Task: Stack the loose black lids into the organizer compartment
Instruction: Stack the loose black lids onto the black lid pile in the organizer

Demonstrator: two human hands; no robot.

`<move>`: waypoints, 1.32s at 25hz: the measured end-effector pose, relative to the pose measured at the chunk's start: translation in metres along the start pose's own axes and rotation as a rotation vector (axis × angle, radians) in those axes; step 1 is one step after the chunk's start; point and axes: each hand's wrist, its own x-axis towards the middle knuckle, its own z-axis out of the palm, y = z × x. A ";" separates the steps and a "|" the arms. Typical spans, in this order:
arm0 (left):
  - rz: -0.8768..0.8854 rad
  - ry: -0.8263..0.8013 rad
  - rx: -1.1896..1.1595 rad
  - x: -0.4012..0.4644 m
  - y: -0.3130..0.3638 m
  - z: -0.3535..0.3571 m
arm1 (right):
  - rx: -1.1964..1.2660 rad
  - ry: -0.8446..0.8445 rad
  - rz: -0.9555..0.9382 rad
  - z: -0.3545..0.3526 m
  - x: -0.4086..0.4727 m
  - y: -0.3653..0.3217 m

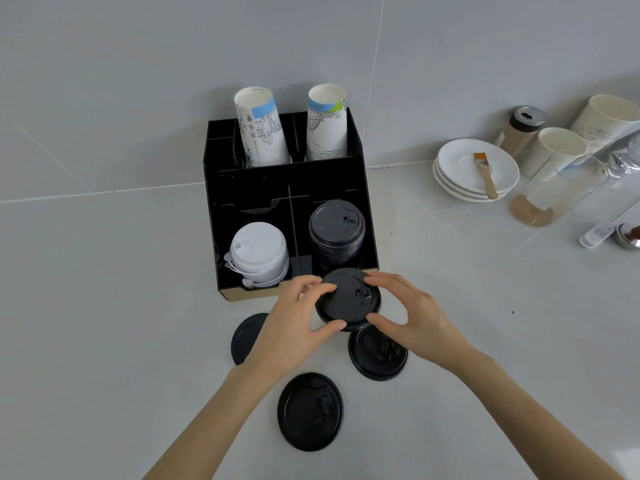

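A black organizer (252, 188) stands against the wall. Its front right compartment holds a stack of black lids (336, 230); the front left one holds white lids (258, 252). Just in front of the organizer, my left hand (294, 323) and my right hand (412, 313) both grip a black lid (348, 299) by its rim, above the counter. Three loose black lids lie on the counter: one (244, 337) partly hidden under my left hand, one (377, 355) below the held lid, one (310, 410) nearest me.
Two tall stacks of paper cups (261, 129) stand in the organizer's back slots. To the right are stacked white saucers (460, 164) with a brush (485, 173), paper cups (554, 150), a shaker jar (523, 129) and a glass (550, 195).
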 end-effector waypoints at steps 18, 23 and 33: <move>0.004 0.171 0.057 0.069 0.008 -0.027 | -0.064 0.065 -0.030 -0.029 0.076 -0.010; -0.008 0.182 0.079 0.088 0.002 -0.027 | -0.088 0.057 -0.035 -0.030 0.096 -0.006; -0.039 0.163 0.093 0.100 -0.009 -0.018 | -0.118 0.010 -0.010 -0.025 0.112 0.008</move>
